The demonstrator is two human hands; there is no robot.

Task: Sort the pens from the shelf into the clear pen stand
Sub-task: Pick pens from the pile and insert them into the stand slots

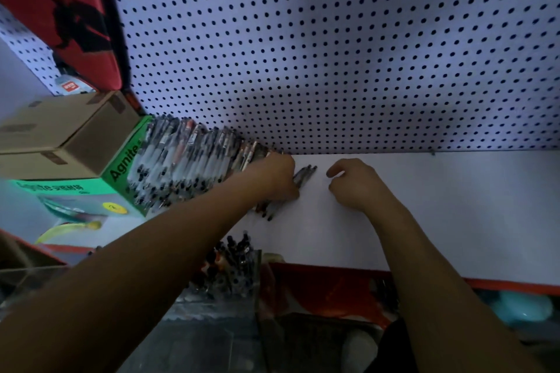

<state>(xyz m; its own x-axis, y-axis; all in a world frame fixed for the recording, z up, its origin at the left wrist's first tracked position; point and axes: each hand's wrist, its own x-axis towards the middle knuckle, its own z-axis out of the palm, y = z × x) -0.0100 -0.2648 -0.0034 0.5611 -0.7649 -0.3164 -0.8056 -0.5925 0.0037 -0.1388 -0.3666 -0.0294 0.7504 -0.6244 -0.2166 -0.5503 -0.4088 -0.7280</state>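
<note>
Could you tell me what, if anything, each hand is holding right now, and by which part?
The left hand holds a few pens around their middle, ends poking out beyond the grip. The right hand, loosely curled, holds nothing.

A green box (121, 169) printed "Agnite" stands at the left. On top of it rest 2 brown cardboard boxes (63, 130). Above those hangs a red bag (75, 9) with a dark figure printed on it. Right of the green box rises a white pegboard (333, 54) dotted with dark holes.
</note>
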